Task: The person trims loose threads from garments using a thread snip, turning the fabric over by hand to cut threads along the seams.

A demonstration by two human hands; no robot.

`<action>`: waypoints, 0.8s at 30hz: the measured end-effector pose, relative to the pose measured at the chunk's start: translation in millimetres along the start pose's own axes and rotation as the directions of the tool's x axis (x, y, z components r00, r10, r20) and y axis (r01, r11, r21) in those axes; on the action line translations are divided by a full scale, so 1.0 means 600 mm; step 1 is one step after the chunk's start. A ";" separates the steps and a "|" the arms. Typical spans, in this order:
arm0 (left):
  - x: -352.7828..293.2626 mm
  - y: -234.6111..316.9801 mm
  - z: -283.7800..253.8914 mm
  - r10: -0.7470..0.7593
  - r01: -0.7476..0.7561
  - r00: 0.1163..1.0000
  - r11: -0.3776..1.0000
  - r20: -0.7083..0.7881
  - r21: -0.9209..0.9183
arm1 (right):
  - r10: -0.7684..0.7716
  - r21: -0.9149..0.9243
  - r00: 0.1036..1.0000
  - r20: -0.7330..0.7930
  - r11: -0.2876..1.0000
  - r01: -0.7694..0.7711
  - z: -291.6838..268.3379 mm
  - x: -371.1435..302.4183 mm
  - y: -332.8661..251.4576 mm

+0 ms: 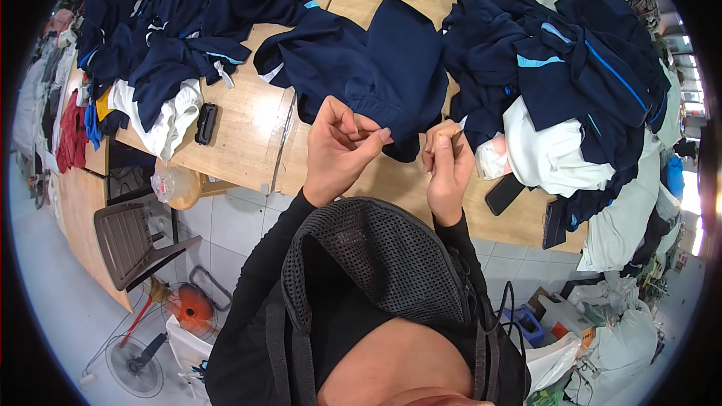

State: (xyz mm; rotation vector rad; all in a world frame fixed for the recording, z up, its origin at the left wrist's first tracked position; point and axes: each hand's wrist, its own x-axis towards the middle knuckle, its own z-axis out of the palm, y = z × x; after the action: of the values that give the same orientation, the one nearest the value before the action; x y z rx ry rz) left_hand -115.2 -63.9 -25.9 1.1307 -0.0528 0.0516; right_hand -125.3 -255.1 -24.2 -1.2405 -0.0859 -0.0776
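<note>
A navy garment (402,53) with a gathered, elastic-looking edge lies spread on the wooden table in front of me. At that edge is my left hand (338,154), its thumb and forefinger pinched together; whatever is between them is too small to make out. My right hand (449,173) is closed just right of the garment's near corner. A thin dark sliver shows at its fingertips, but its kind cannot be told. The two hands are a short way apart, both above the near part of the table.
Navy clothes with light-blue trim are heaped at left (203,0) and right (587,60). White cloth (553,150) and a black phone (505,194) lie at right, a black case (206,123) at left. A black mesh bag (376,256) hangs before me. Left stands a brown chair (128,240).
</note>
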 end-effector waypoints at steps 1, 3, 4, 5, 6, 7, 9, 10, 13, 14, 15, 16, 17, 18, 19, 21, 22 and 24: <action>-0.001 0.000 0.003 0.012 -0.012 1.000 1.000 -0.008 -0.005 | -0.184 -0.267 0.983 -0.002 0.947 0.177 0.008 0.006 -0.002; -0.003 -0.001 0.005 0.023 -0.023 1.000 1.000 -0.015 -0.010 | -0.336 -0.558 0.942 0.014 0.779 0.286 0.043 0.012 -0.036; -0.004 -0.001 0.006 0.033 -0.033 0.999 0.998 0.001 0.051 | -0.335 -0.559 0.942 0.013 0.779 0.285 0.047 0.013 -0.032; -0.005 -0.001 0.006 0.042 -0.044 0.999 0.993 0.016 0.112 | -0.400 -0.607 0.912 0.090 0.704 0.369 0.048 0.017 -0.024; -0.003 -0.002 0.008 0.042 -0.044 0.999 0.993 0.019 0.109 | -0.457 -0.645 0.873 0.171 0.618 0.450 0.046 0.022 -0.016; -0.001 -0.003 0.012 0.046 -0.047 0.999 0.993 0.005 0.113 | -0.475 -0.647 0.856 0.205 0.590 0.483 0.043 0.025 -0.005; 0.000 -0.003 0.015 0.055 -0.052 0.998 0.991 -0.016 0.119 | -0.448 -0.645 0.864 0.231 0.594 0.481 0.038 0.030 -0.001; -0.002 -0.002 0.014 0.044 -0.042 0.999 0.991 -0.014 0.124 | -0.419 -0.643 0.871 0.257 0.599 0.478 0.037 0.033 0.002; 0.001 -0.002 0.010 0.033 -0.031 0.999 0.996 -0.026 0.080 | -0.353 -0.551 0.911 0.213 0.727 0.410 0.025 0.026 0.017; 0.004 -0.002 0.009 0.031 -0.030 0.999 0.999 -0.036 0.031 | -0.275 -0.471 0.948 0.158 0.823 0.317 0.020 0.018 0.019; 0.004 -0.001 0.006 0.032 -0.030 0.999 0.999 -0.038 0.032 | -0.153 -0.317 0.983 0.097 0.932 0.176 0.023 0.007 0.019; 0.004 0.001 0.002 0.043 -0.041 0.998 0.998 -0.052 0.043 | -0.152 -0.317 0.983 0.098 0.932 0.176 0.020 0.004 0.019; 0.003 0.002 0.000 0.054 -0.051 0.996 0.997 -0.065 0.054 | -0.125 -0.294 0.987 0.098 0.944 0.148 0.015 0.002 0.019; 0.004 0.002 0.002 0.052 -0.049 0.997 0.997 -0.062 0.052 | -0.098 -0.275 0.991 0.094 0.954 0.121 0.017 0.003 0.013; 0.004 0.003 0.004 0.062 -0.058 0.997 0.996 -0.052 0.074 | -0.099 -0.277 0.991 0.090 0.953 0.121 0.021 0.005 0.006; 0.002 0.001 0.006 0.069 -0.065 0.997 0.993 -0.039 0.095 | -0.308 -0.511 0.949 0.073 0.805 0.301 0.039 0.010 -0.011; 0.000 -0.002 0.008 0.078 -0.074 0.996 0.991 -0.036 0.113 | -0.308 -0.513 0.949 0.069 0.804 0.299 0.049 0.013 -0.017; -0.003 -0.004 0.012 0.089 -0.084 0.996 0.988 -0.032 0.130 | -0.353 -0.589 0.933 0.063 0.742 0.321 0.062 0.025 -0.024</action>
State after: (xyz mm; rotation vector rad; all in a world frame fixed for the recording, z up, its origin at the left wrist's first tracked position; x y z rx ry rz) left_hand -116.7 -71.7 -25.2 1.2554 -0.0654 0.1553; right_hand -113.0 -224.5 3.1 -1.8429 -0.2572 -0.4888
